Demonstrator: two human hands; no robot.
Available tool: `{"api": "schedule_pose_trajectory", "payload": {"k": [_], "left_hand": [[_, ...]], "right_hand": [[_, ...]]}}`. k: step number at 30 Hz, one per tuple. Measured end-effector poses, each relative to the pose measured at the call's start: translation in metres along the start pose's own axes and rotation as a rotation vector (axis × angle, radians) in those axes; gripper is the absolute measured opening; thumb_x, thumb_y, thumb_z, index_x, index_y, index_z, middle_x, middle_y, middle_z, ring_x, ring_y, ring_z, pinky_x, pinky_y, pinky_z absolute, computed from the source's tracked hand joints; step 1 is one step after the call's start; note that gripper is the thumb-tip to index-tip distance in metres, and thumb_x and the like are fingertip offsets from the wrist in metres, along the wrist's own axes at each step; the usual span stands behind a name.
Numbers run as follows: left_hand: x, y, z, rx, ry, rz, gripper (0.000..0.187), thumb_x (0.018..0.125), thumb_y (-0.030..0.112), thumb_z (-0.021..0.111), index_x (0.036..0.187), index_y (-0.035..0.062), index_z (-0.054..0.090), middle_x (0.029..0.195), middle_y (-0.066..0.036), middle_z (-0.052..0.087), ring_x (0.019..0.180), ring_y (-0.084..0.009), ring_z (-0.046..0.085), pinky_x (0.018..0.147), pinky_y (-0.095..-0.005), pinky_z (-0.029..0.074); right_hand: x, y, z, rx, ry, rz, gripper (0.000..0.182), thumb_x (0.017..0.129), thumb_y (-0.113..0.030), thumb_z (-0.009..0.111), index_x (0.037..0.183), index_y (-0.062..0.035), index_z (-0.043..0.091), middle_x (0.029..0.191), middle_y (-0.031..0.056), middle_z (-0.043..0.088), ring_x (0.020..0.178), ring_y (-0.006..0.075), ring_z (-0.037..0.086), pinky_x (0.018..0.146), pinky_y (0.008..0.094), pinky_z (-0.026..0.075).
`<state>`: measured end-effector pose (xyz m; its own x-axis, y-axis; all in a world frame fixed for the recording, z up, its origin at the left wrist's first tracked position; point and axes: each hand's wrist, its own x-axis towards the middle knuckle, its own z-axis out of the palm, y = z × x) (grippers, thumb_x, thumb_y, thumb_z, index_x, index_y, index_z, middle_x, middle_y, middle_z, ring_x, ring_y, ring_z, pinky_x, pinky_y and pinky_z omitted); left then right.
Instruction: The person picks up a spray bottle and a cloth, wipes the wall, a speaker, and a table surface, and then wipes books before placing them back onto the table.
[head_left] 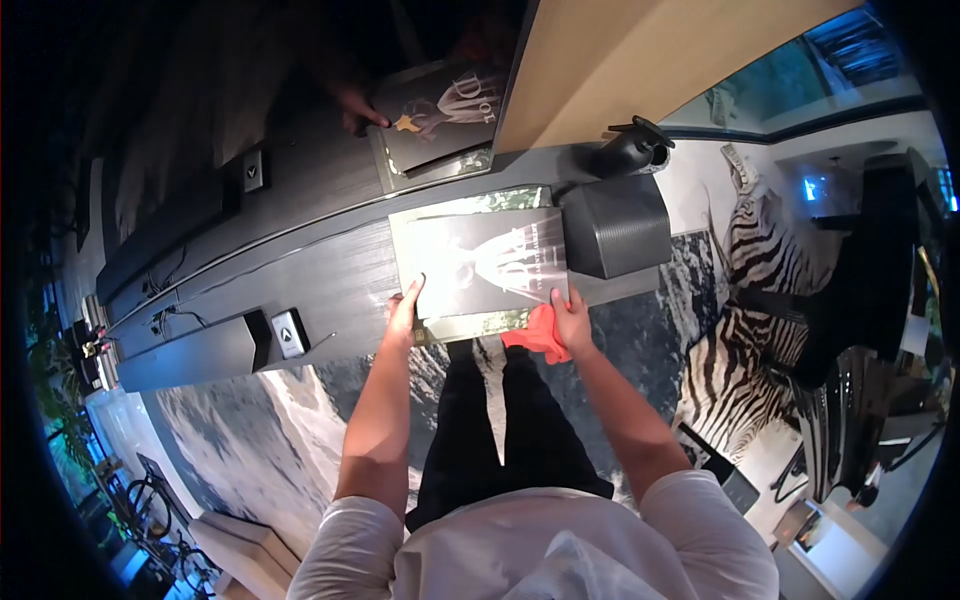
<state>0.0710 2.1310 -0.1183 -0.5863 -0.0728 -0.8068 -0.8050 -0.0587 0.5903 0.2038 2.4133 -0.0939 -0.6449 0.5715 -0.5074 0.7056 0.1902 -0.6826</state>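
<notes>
A dark Dior book (490, 262) with a pale figure on its cover lies on top of a larger book with a green and white cover (470, 328), both on the dark shelf. My left hand (405, 308) grips the dark book's lower left corner, thumb on the cover. At the lower right corner my right hand (572, 322) holds the same book, its thumb along the edge. A red cloth (540, 335) hangs from under my right hand, bunched against the front of the books. Glare washes out the left part of the cover.
Right of the books stands a black speaker-like box (620, 228), with a black spray bottle (630, 150) behind it. A glossy dark screen (300, 90) rises behind the shelf (350, 270). Further left are a small white-faced box (290, 333), a long black bar (195, 350) and cables.
</notes>
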Motion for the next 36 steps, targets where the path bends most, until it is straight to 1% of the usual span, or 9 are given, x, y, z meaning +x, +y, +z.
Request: {"api": "schedule_pose_trajectory", "payload": {"k": [2,4,9,18,25,28,31,33,36], "left_hand": [[-0.002,0.001,-0.003,0.019,0.052,0.006,0.082,0.070,0.045,0.074,0.124,-0.0071,0.041,0.123,-0.019,0.049,0.112,-0.0248,0.050,0.092,-0.0395,0.044],[-0.010,0.017,-0.016,-0.097,-0.183,-0.007,0.088,0.071,0.047,0.073,0.127,-0.0071,0.031,0.122,-0.020,0.049,0.112,-0.0273,0.050,0.091,-0.0409,0.044],[-0.014,0.030,-0.056,0.100,0.005,0.077,0.093,0.071,0.050,0.071,0.127,-0.0099,0.026,0.124,-0.024,0.045,0.114,-0.0303,0.047,0.094,-0.0392,0.040],[0.003,0.015,-0.179,-0.012,-0.122,0.154,0.064,0.086,0.045,0.055,0.123,-0.0066,0.046,0.116,-0.016,0.056,0.105,-0.0230,0.056,0.090,-0.0338,0.044],[0.006,0.030,-0.182,0.102,0.362,0.410,0.061,0.081,0.038,0.067,0.119,-0.0056,0.047,0.111,-0.013,0.054,0.104,-0.0188,0.050,0.092,-0.0292,0.037],[-0.013,0.041,-0.137,0.092,0.476,0.628,0.062,0.083,0.030,0.067,0.125,-0.0033,0.037,0.103,-0.006,0.051,0.089,-0.0126,0.051,0.076,-0.0202,0.040],[-0.048,0.038,-0.068,0.184,0.243,0.668,0.059,0.085,0.026,0.064,0.129,0.0010,0.035,0.116,-0.012,0.047,0.104,-0.0188,0.049,0.087,-0.0296,0.041],[-0.108,0.052,0.013,0.319,-0.002,0.600,0.079,0.075,0.027,0.072,0.137,0.0077,0.028,0.131,-0.017,0.035,0.119,-0.0270,0.038,0.095,-0.0375,0.038],[-0.152,0.083,0.116,1.056,-0.302,1.244,0.117,0.054,0.040,0.084,0.139,-0.0014,0.015,0.141,-0.025,0.019,0.129,-0.0417,0.025,0.101,-0.0466,0.031]], "right_hand": [[0.011,0.031,0.012,0.091,-0.036,-0.036,0.056,0.086,-0.046,0.053,0.128,-0.0094,0.047,0.115,0.0255,0.049,0.110,0.0384,0.048,0.093,0.0387,0.038],[0.001,0.022,0.013,0.089,-0.070,0.033,0.053,0.086,-0.045,0.054,0.125,-0.0084,0.050,0.108,0.0244,0.054,0.105,0.0376,0.052,0.089,0.0389,0.041],[-0.018,0.004,0.047,0.190,-0.141,-0.080,0.050,0.087,-0.041,0.054,0.121,-0.0050,0.050,0.093,0.0210,0.064,0.087,0.0366,0.062,0.076,0.0415,0.047],[-0.071,-0.056,0.105,-0.147,-0.360,-0.110,0.071,0.081,-0.049,0.058,0.130,-0.0001,0.040,0.113,0.0243,0.057,0.103,0.0363,0.056,0.087,0.0378,0.045],[-0.069,-0.039,0.074,0.018,-0.518,-0.028,0.049,0.084,-0.046,0.059,0.112,-0.0055,0.060,0.104,0.0157,0.063,0.099,0.0248,0.060,0.086,0.0333,0.045],[-0.061,-0.014,0.000,0.102,-0.468,-0.076,0.024,0.088,-0.020,0.051,0.097,-0.0013,0.063,0.093,0.0091,0.065,0.088,0.0175,0.059,0.081,0.0307,0.046],[-0.048,0.015,-0.093,0.520,-0.249,-0.107,0.022,0.088,-0.008,0.046,0.103,-0.0013,0.060,0.095,0.0060,0.062,0.090,0.0150,0.057,0.082,0.0282,0.046],[-0.032,0.005,-0.148,0.344,0.058,-0.114,0.034,0.085,0.000,0.036,0.112,-0.0037,0.055,0.093,0.0083,0.060,0.086,0.0155,0.057,0.080,0.0274,0.047],[0.018,-0.002,-0.201,0.146,-0.064,-0.174,0.061,0.080,0.000,0.047,0.138,-0.0117,0.030,0.122,0.0126,0.050,0.089,0.0161,0.057,0.082,0.0275,0.046]]}}
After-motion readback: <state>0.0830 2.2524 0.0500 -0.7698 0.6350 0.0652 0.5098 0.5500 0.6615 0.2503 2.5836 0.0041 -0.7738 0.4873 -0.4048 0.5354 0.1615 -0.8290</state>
